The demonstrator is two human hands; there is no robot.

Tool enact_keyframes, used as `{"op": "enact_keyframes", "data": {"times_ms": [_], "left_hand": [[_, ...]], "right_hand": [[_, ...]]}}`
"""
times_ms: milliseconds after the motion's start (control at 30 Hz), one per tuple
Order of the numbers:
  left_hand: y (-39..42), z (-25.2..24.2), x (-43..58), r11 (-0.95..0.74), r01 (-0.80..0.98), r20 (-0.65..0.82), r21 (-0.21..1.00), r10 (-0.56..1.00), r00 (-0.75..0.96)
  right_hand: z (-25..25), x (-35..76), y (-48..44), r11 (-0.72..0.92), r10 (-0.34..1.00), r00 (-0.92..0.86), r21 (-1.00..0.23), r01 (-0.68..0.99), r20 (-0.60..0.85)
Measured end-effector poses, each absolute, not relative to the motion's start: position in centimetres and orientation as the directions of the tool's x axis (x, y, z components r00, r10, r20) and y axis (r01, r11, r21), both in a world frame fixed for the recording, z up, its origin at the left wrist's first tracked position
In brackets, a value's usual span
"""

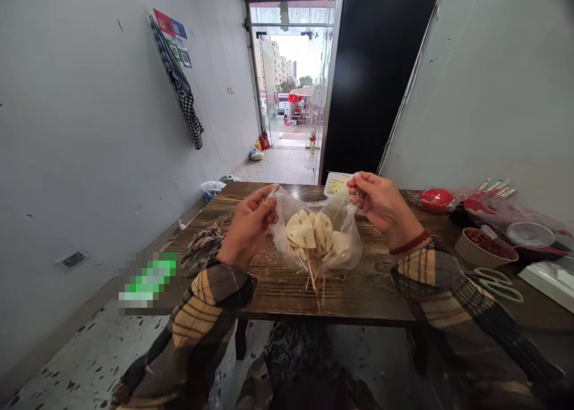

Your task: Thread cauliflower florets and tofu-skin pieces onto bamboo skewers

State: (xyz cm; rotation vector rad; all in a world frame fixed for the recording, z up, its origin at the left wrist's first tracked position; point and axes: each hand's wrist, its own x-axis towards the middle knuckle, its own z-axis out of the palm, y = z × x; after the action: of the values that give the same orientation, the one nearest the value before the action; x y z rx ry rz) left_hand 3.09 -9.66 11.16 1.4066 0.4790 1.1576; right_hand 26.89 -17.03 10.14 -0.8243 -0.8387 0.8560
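Observation:
A clear plastic bag (355, 248) stretches between my two hands above the wooden table. Inside it are several pale, flat slices on thin sticks (302, 229), with the stick ends pointing toward me. My left hand (251, 222) pinches the bag's upper left edge between thumb and fingers. At the bag's upper right corner, my right hand (381, 204) grips the plastic with closed fingers. A white tray (327, 186) holding pale pieces stands just behind the bag, partly hidden by it.
Brownish dried-looking pieces (204, 245) lie on the table (278, 299) at left. At right are a paper bowl of red food (487, 247), green-handled scissors (497, 284), a white box (549, 281) and a red bundle in plastic (437, 200).

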Motion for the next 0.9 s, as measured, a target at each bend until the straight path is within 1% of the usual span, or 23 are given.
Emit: {"op": "enact_keyframes", "data": {"times_ms": [100,200,300,367,433,533,700,733,800,833,900], "left_hand": [[-9.3,12.7,3.2,-0.321,-0.302,0.421,0.897,0.831,0.365],[-8.9,13.3,3.5,-0.409,-0.216,0.461,0.887,0.819,0.341],[-8.5,12.8,3.5,-0.519,-0.136,0.536,0.844,0.803,0.263],[-8.4,11.9,3.3,-0.540,-0.103,0.547,0.835,0.800,0.247],[-8.5,10.6,2.9,-0.509,-0.071,0.506,0.858,0.813,0.287],[-8.9,8.8,1.8,-0.446,-0.023,0.426,0.895,0.837,0.342],[-9.8,7.4,-1.2,-0.380,0.061,0.337,0.923,0.876,0.346],[-9.9,7.2,-1.9,-0.378,0.088,0.327,0.922,0.878,0.350],[-10.0,6.9,-3.2,-0.390,0.150,0.312,0.908,0.872,0.377],[-10.0,6.7,-3.9,-0.406,0.188,0.307,0.895,0.863,0.401],[-9.8,6.1,-5.1,-0.461,0.283,0.315,0.841,0.843,0.435]], "right_hand": [[11.6,27.2,-16.8,0.504,0.814,0.436,-0.840,-0.201,0.384],[12.1,26.9,-16.5,0.546,0.778,0.430,-0.832,-0.102,0.458],[11.5,26.6,-16.7,0.574,0.760,0.421,-0.815,-0.078,0.495],[10.6,26.3,-17.3,0.541,0.792,0.392,-0.836,-0.095,0.468],[9.5,26.0,-18.2,0.449,0.848,0.354,-0.889,-0.086,0.394],[7.7,25.3,-20.1,0.318,0.911,0.274,-0.948,0.005,0.308],[5.7,24.3,-22.6,0.267,0.944,0.158,-0.951,0.152,0.291],[5.3,24.2,-22.9,0.261,0.946,0.142,-0.943,0.207,0.293],[4.7,24.2,-23.2,0.232,0.951,0.103,-0.892,0.387,0.292],[4.4,24.2,-23.4,0.211,0.953,0.084,-0.840,0.500,0.290],[4.0,24.3,-23.5,0.167,0.951,0.070,-0.690,0.705,0.302]]}}
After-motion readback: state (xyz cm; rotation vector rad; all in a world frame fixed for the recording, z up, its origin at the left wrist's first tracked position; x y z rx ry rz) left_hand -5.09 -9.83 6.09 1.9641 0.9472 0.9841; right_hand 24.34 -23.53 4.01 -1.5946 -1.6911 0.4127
